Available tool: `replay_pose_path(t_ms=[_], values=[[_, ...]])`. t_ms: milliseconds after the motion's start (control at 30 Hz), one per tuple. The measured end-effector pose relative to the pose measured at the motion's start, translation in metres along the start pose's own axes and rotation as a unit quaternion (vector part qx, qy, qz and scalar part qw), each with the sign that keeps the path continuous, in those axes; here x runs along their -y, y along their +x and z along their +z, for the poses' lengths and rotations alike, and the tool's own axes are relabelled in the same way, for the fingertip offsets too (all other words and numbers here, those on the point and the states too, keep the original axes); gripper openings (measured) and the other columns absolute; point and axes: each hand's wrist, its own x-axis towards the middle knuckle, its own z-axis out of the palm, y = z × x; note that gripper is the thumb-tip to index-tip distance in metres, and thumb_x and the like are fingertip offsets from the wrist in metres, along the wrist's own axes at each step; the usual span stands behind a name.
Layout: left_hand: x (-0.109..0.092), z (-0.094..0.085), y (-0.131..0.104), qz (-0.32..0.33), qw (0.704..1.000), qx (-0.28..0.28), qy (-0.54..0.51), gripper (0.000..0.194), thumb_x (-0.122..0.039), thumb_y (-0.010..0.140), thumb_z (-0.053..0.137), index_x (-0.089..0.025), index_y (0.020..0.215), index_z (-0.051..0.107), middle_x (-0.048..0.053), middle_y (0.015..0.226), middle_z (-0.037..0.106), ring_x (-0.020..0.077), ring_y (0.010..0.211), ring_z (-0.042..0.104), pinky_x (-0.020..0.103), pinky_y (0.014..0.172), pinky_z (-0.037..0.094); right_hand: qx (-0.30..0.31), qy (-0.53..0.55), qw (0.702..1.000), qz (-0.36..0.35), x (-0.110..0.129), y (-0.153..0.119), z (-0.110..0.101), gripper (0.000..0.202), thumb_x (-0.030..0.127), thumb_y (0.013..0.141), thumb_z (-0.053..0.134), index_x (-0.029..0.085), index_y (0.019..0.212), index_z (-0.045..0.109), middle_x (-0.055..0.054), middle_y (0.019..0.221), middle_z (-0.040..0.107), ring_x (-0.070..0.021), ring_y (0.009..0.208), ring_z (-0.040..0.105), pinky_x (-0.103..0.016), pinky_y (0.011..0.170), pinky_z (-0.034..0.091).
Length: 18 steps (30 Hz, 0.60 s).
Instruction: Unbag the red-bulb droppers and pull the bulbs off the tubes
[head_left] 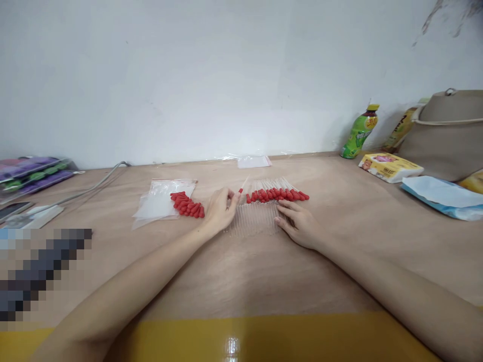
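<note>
My left hand (221, 210) pinches a thin pale stick with a red end (240, 190), its pale tip pointing up and away. Beside it lies a row of clear thin tubes (253, 219), side by side on the table. Along the far end of the tubes runs a row of red bulb-shaped pieces (277, 194), with whitish thin stems fanning out behind them. My right hand (300, 225) rests at the right edge of the tubes, fingers apart and slightly bent. Left of my left hand, a pile of loose red bulbs (187, 205) lies partly on clear plastic bags (156, 201).
A small white bag (254, 161) lies near the wall. At the right stand a green bottle (360, 131), a yellow tissue pack (391, 167), a blue-white packet (441, 196) and a grey bag (445, 136). A cable (94, 189) and purple-green packs (33, 176) are at the left.
</note>
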Motion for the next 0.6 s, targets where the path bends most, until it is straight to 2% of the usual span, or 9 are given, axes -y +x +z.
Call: replay_pose_path(t_ms=[133,267,433,600], values=[[0.008,-0.021,-0.033,0.061,0.997,-0.048,-0.014,0.022,-0.036,0.088,0.038,-0.019,0.076,0.047,0.003,0.077,0.055,0.0180,0.077,0.051,0.034,0.073,0.039,-0.015,0.010,1.000,0.016,0.002,0.000,0.000,0.041,0.041,0.084,0.045,0.012,0.109,0.061,-0.019,0.123,0.051,-0.0302,0.115,0.049,-0.050,0.093,0.043],[0.019,-0.031,-0.053,0.091,0.995,-0.041,-0.003,0.018,-0.033,0.088,0.039,-0.020,0.079,0.048,0.004,0.077,0.055,0.0188,0.078,0.050,0.035,0.074,0.039,-0.026,0.041,0.998,0.049,0.002,0.000,0.002,0.040,0.044,0.084,0.045,0.014,0.105,0.063,-0.018,0.125,0.050,-0.0301,0.116,0.047,-0.050,0.092,0.042],[0.024,-0.032,-0.057,0.113,0.993,-0.030,-0.009,0.013,-0.030,0.086,0.043,-0.020,0.082,0.050,0.004,0.079,0.056,0.0193,0.078,0.050,0.035,0.074,0.040,-0.056,0.112,0.988,0.090,0.003,0.001,0.002,0.036,0.038,0.084,0.045,0.015,0.107,0.061,-0.016,0.123,0.051,-0.0269,0.116,0.047,-0.048,0.095,0.040],[0.023,-0.030,-0.058,0.156,0.988,-0.009,0.005,0.010,-0.028,0.086,0.046,-0.019,0.084,0.051,0.004,0.080,0.058,0.0188,0.079,0.050,0.036,0.076,0.038,-0.108,0.156,0.979,0.074,-0.005,0.001,0.003,0.028,0.024,0.084,0.041,0.019,0.103,0.061,-0.011,0.115,0.056,-0.0215,0.111,0.050,-0.044,0.095,0.040]])
